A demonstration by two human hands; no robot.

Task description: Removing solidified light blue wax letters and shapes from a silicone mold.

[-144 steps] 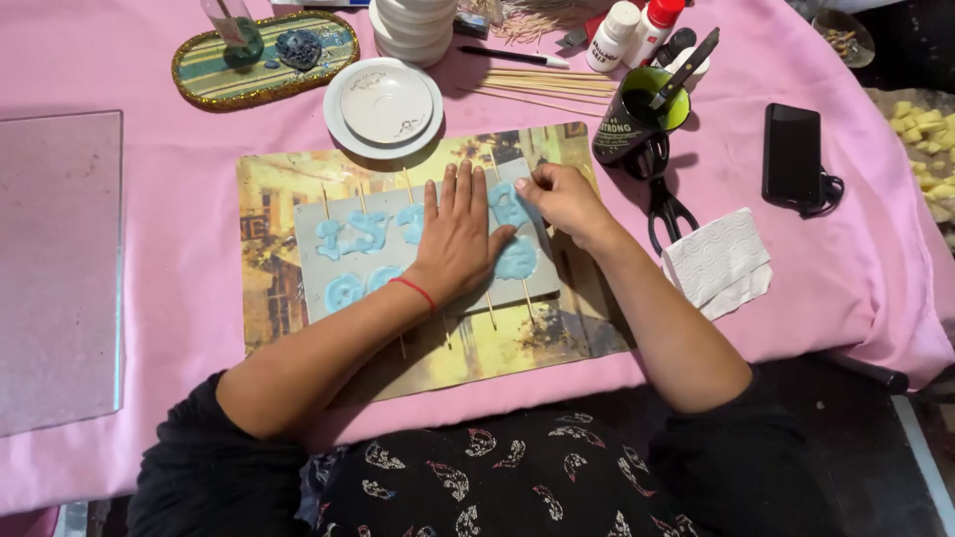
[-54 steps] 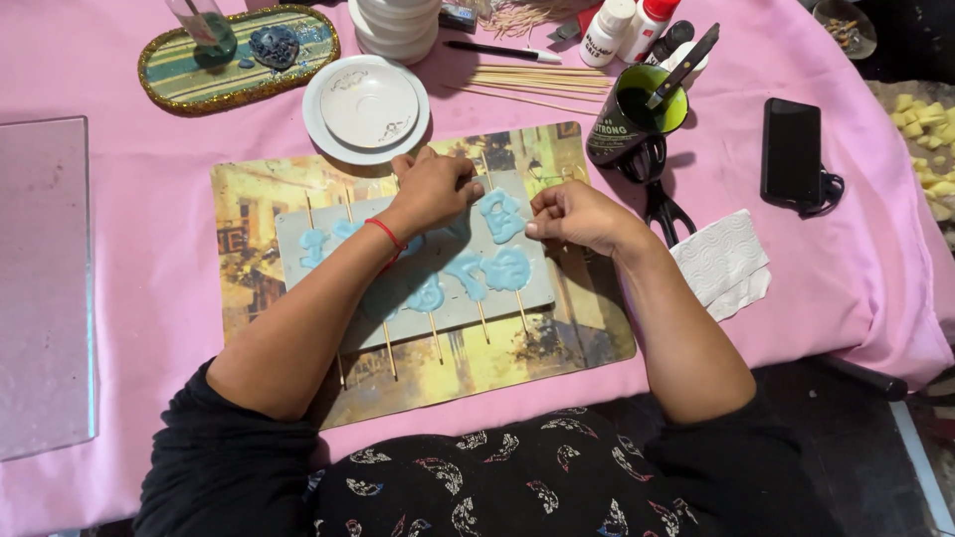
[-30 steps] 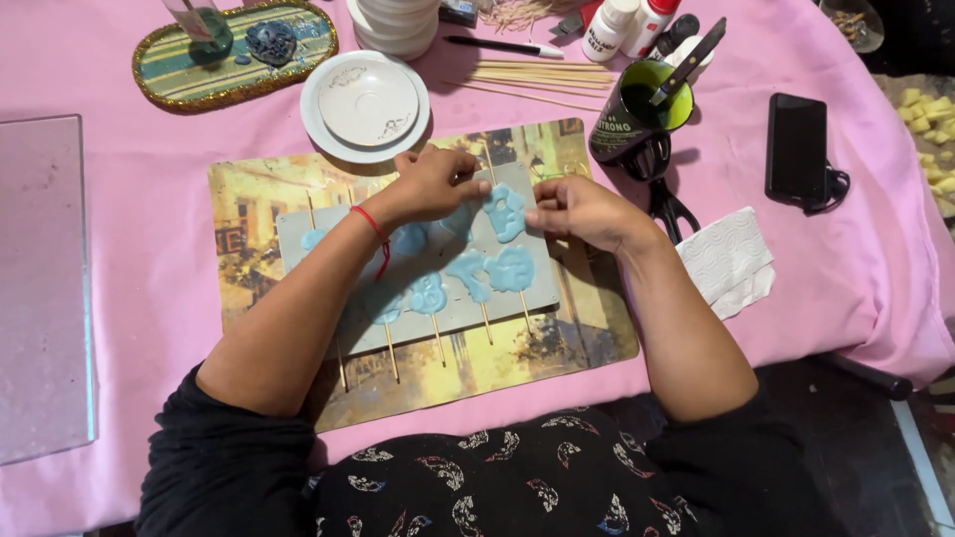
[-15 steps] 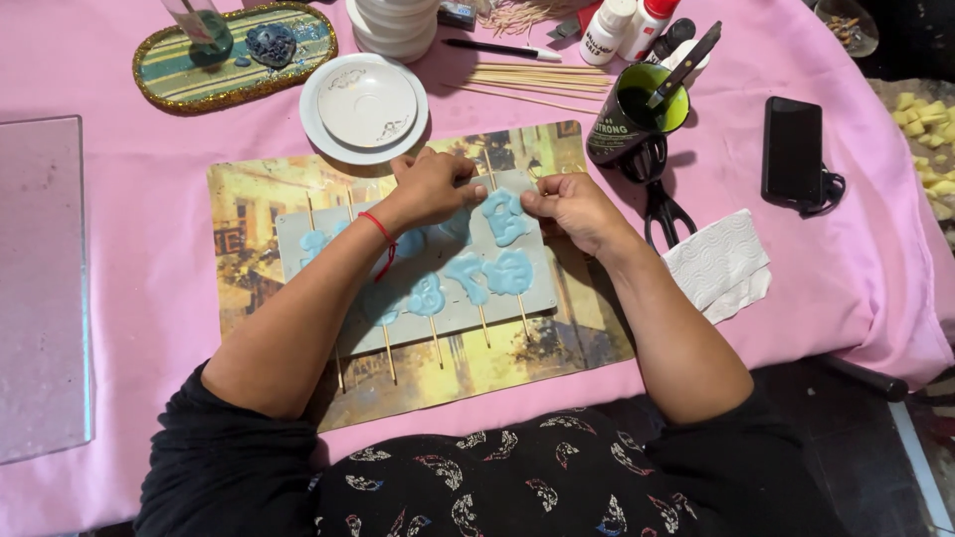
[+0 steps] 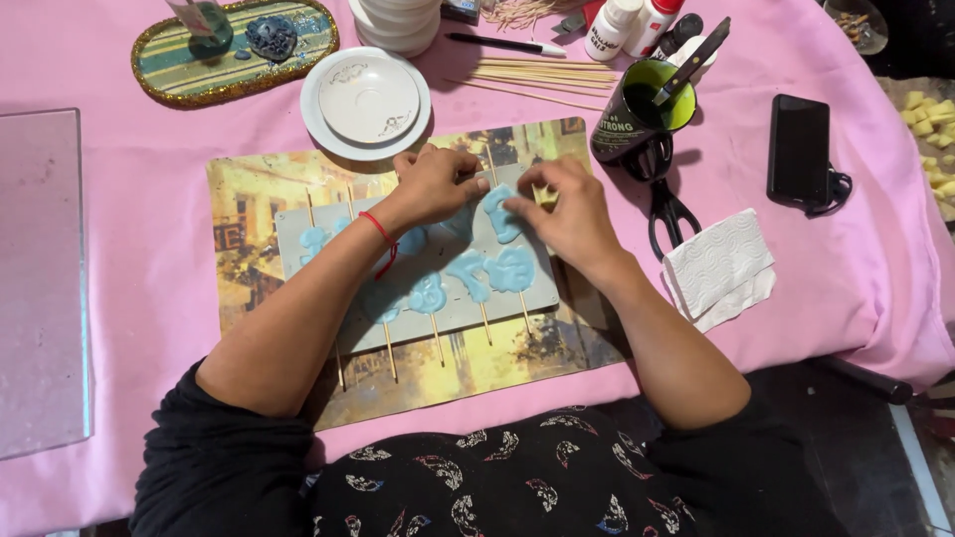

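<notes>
Converging closer than before: left hand, right hand.

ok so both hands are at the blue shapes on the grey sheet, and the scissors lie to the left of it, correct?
Not quite. Both hands, left and right, are at the blue shapes on the grey sheet, but the head view shows the scissors to its right, below the green cup.

Stacked white saucers crowd mat's far edge, just beyond left hand. Green mug and scissors block right of right hand; folded napkin nearer. Bare pink cloth between mat and glass pane: open passage.
</notes>
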